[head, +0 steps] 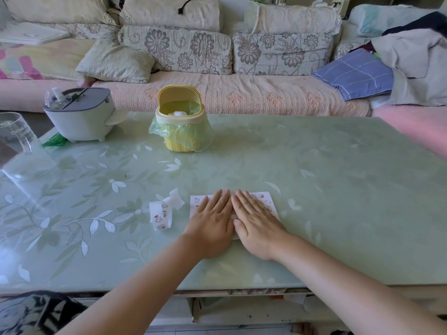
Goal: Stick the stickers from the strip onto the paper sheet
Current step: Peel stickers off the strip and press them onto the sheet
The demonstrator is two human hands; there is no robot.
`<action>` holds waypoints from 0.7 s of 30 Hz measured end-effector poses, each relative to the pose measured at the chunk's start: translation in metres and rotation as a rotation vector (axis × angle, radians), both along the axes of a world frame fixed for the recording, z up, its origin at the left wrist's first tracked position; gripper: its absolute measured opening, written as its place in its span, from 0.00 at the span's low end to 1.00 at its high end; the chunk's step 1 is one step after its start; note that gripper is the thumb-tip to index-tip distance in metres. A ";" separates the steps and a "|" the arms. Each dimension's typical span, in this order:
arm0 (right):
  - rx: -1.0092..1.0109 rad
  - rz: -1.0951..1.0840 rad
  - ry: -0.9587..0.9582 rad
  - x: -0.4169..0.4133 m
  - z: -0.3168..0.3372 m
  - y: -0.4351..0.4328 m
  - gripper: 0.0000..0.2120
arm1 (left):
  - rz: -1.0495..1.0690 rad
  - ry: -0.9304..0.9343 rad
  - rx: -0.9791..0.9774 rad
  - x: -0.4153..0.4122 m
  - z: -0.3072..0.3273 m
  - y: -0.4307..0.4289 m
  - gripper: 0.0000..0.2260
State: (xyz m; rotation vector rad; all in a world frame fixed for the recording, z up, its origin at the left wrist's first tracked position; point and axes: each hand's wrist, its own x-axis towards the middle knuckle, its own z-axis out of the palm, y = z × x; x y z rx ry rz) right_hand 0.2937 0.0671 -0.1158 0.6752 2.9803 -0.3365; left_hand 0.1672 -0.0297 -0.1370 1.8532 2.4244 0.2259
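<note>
A white paper sheet [266, 201] with several small cartoon stickers lies on the green table [338, 189]. My left hand [212, 223] and my right hand [256, 221] rest flat on the sheet side by side, fingers straight, covering most of it. To the left of the sheet lies the sticker strip [160, 215], a curled white band with a few small stickers on it and a loose white end sticking up.
A yellow mini bin [180, 122] with a green bag stands at the table's back middle. A grey tissue holder [79, 114] sits at the back left, a clear cup [17, 134] at the far left edge. A sofa [217, 93] with cushions runs behind the table.
</note>
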 end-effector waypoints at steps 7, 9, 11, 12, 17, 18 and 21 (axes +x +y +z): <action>0.033 -0.112 -0.058 -0.002 -0.011 0.007 0.29 | 0.099 -0.018 -0.052 -0.010 -0.003 -0.009 0.29; 0.031 -0.168 -0.074 -0.001 -0.012 0.010 0.30 | 0.150 -0.045 -0.066 -0.014 -0.003 -0.015 0.29; 0.033 -0.212 -0.078 0.000 -0.012 0.012 0.31 | 0.193 -0.057 -0.068 -0.015 -0.002 -0.021 0.30; 0.033 -0.223 -0.077 0.000 -0.012 0.012 0.32 | 0.213 -0.061 -0.065 -0.015 -0.002 -0.024 0.30; 0.003 -0.254 -0.061 -0.002 -0.008 0.011 0.32 | 0.283 -0.089 -0.027 -0.012 0.004 -0.037 0.31; -0.005 -0.263 -0.057 -0.004 -0.005 0.012 0.31 | 0.278 -0.108 -0.005 -0.011 0.006 -0.038 0.31; -0.030 -0.279 0.002 -0.012 0.005 0.008 0.31 | 0.195 -0.146 0.153 -0.009 0.018 -0.041 0.28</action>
